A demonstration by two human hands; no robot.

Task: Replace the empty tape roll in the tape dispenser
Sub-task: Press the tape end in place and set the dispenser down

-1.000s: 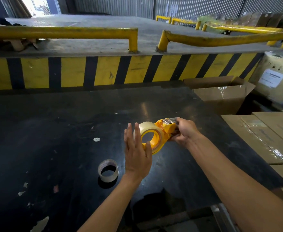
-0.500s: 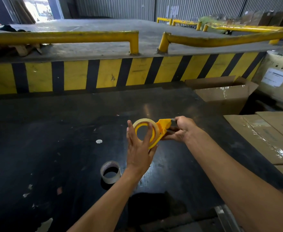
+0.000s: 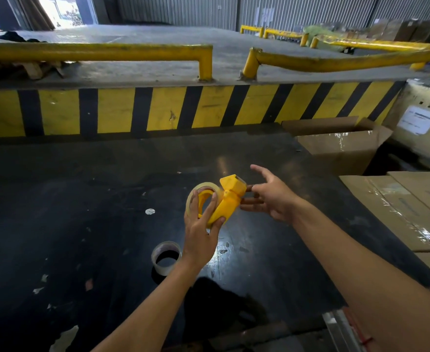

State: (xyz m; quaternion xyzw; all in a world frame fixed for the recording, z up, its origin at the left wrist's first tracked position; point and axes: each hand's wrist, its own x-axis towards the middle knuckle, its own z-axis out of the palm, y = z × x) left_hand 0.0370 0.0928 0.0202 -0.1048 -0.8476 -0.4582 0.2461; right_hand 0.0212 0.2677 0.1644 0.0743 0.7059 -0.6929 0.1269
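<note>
Black table (image 3: 81, 199) — empty roll (image 3: 166, 257), cardboard boxes (image 3: 341, 146) nearby

We hold the yellow plastic tape dispenser (image 3: 230, 199) above the black table (image 3: 81, 199); the empty clear tape core (image 3: 166, 257) lies below-left, brown cardboard boxes (image 3: 341, 146) right.

A black, scuffed counter (image 3: 81, 199) carries scraps of torn paper (image 3: 38, 290) and a small white spot (image 3: 150, 211). Behind it runs a yellow-and-black striped barrier (image 3: 158, 110) topped by yellow rails (image 3: 94, 52). Cardboard boxes (image 3: 341, 146) stand at the right, beside flattened cardboard (image 3: 399, 209).
</note>
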